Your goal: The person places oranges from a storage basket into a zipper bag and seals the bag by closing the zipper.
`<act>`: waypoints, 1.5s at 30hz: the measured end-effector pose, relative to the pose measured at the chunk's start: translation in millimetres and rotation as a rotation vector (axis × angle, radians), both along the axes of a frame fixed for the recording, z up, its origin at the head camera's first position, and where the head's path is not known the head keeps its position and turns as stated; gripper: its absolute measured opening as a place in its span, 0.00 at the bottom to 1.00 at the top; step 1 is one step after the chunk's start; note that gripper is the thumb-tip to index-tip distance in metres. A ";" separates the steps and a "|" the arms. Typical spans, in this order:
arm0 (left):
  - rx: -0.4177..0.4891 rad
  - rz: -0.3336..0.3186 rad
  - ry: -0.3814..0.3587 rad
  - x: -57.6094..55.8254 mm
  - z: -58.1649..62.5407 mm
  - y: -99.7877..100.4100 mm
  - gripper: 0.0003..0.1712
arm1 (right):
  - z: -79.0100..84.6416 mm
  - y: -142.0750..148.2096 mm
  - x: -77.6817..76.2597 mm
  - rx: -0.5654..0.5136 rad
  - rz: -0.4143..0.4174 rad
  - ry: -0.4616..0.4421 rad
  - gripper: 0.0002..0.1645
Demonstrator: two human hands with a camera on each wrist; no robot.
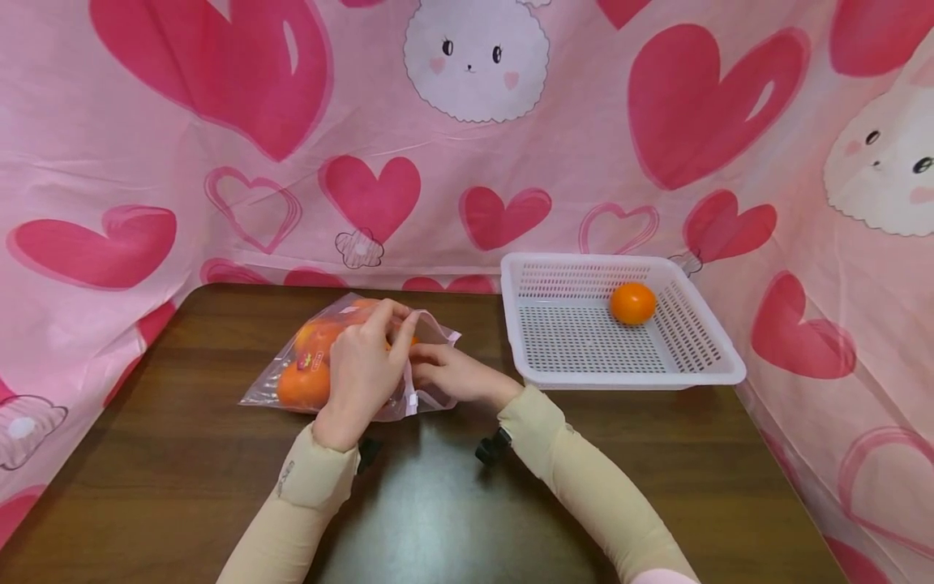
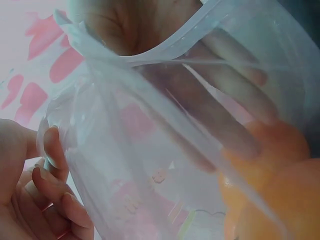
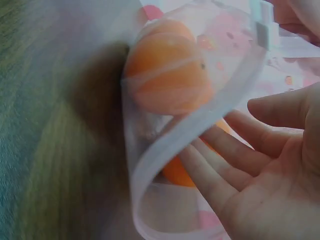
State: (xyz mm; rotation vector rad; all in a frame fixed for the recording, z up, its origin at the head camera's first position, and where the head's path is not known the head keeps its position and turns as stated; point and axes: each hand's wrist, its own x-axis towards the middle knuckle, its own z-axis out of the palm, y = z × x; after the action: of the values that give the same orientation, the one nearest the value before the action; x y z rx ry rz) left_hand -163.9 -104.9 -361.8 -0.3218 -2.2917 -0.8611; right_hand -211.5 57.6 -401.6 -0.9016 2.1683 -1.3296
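A clear slider-zip bag (image 1: pixel 394 403) with pink print lies on the table, several oranges (image 1: pixel 303 384) inside it. My left hand (image 1: pixel 365 357) pinches the upper edge of the bag's mouth between thumb and fingers; its curled fingers (image 2: pixel 52 182) show at that edge in the left wrist view. Through the mouth, my right hand (image 1: pixel 456 373) reaches into the bag. In the right wrist view the fingers of that hand (image 3: pixel 270 175) are extended and hold nothing. Their tips touch or nearly touch an orange (image 2: pixel 280 145), seen through the plastic in the left wrist view.
At the back right stands a white perforated basket (image 1: pixel 620 379) with one orange (image 1: pixel 633 303) in it. The dark wooden table (image 1: pixel 182 454) is bordered at the back and sides by a pink heart-patterned cloth (image 1: pixel 569 146).
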 end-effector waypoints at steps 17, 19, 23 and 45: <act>-0.002 0.004 -0.020 -0.8 -0.3 0.2 0.08 | 14.1 21.3 5.6 0.058 -0.037 0.127 0.27; -0.002 0.001 -0.023 -0.4 -0.4 0.2 0.08 | 14.8 23.3 6.4 0.038 -0.033 0.118 0.27; 0.003 0.000 -0.025 -0.1 -0.6 0.0 0.07 | 17.1 25.8 5.9 0.000 -0.063 0.098 0.29; -0.034 0.009 -0.054 -2.2 -2.0 3.9 0.09 | 28.6 45.0 4.6 -0.042 -0.182 0.140 0.31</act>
State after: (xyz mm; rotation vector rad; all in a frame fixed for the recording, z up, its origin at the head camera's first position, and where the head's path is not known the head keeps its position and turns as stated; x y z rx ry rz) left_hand -166.1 -100.9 -363.8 -0.3060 -2.3583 -0.8362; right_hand -206.9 102.6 -373.0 -0.8526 2.3861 -1.4410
